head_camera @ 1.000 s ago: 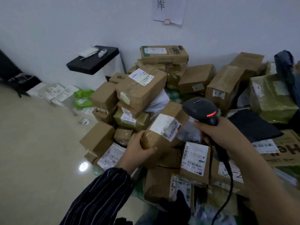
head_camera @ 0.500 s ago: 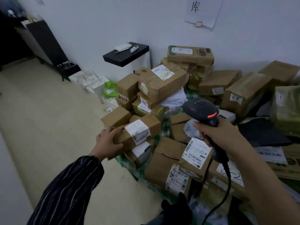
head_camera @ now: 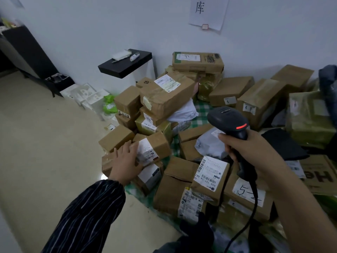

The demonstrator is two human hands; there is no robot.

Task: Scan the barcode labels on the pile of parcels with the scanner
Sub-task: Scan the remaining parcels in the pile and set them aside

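A pile of brown cardboard parcels (head_camera: 169, 99) with white barcode labels fills the floor against the wall. My right hand (head_camera: 253, 154) grips the handle of a black corded scanner (head_camera: 228, 119), its red light lit, held above the middle of the pile. My left hand (head_camera: 125, 159), fingers straight, rests on a small brown parcel (head_camera: 155, 147) with a white label at the pile's left edge. Another labelled parcel (head_camera: 211, 172) lies just below the scanner.
A black shelf (head_camera: 125, 65) with a white pad and a marker juts from the wall at the back left. White foam pieces (head_camera: 87, 95) and a green bag (head_camera: 109, 106) lie on the beige floor left of the pile. A paper sign (head_camera: 207, 11) hangs above.
My left hand carried the small labelled parcel from the middle of the pile to its left edge, set it down and loosened its grip. The scanner hand barely moved.
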